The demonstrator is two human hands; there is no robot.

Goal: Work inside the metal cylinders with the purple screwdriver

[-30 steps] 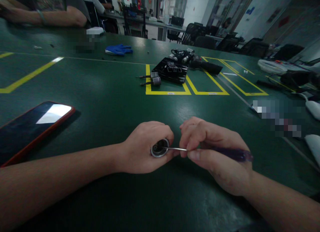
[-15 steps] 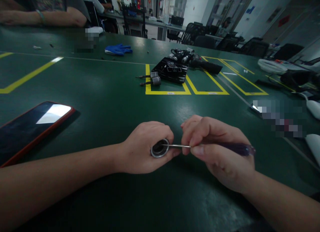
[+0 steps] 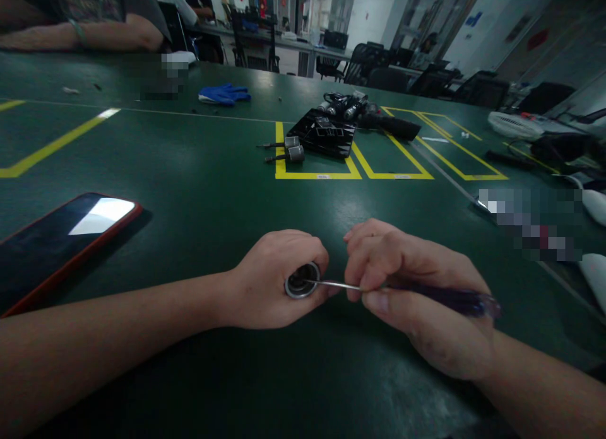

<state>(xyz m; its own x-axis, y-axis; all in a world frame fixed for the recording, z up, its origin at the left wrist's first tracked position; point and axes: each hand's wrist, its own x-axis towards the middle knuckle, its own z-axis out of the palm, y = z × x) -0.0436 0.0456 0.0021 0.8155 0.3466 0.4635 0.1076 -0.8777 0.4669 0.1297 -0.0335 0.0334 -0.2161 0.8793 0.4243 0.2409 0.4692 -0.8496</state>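
Observation:
My left hand (image 3: 277, 281) is wrapped round a hollow metal cylinder (image 3: 287, 290), its round silver-rimmed open end turned up toward me. Most of the cylinder's body is hidden inside the fist. Between the fingertips and thumb of my right hand (image 3: 421, 294) lies a screwdriver (image 3: 440, 295) with a dark purple, see-through handle. Its thin metal shaft points left, and the tip reaches into the cylinder's mouth. What the tip touches in there is too dark to make out.
A phone (image 3: 52, 243) in a red case lies at left. Farther back are a blue glove (image 3: 225, 94), two small cylindrical parts with shafts (image 3: 294, 154), a black plastic bag (image 3: 326, 133) and several metal-ended parts (image 3: 350, 105). Yellow tape marks the green table (image 3: 213, 205). A person sits across at far left.
My right hand has shifted slightly right and down, tilting the screwdriver so its handle sits lower. My left hand and the cylinder have stayed nearly still.

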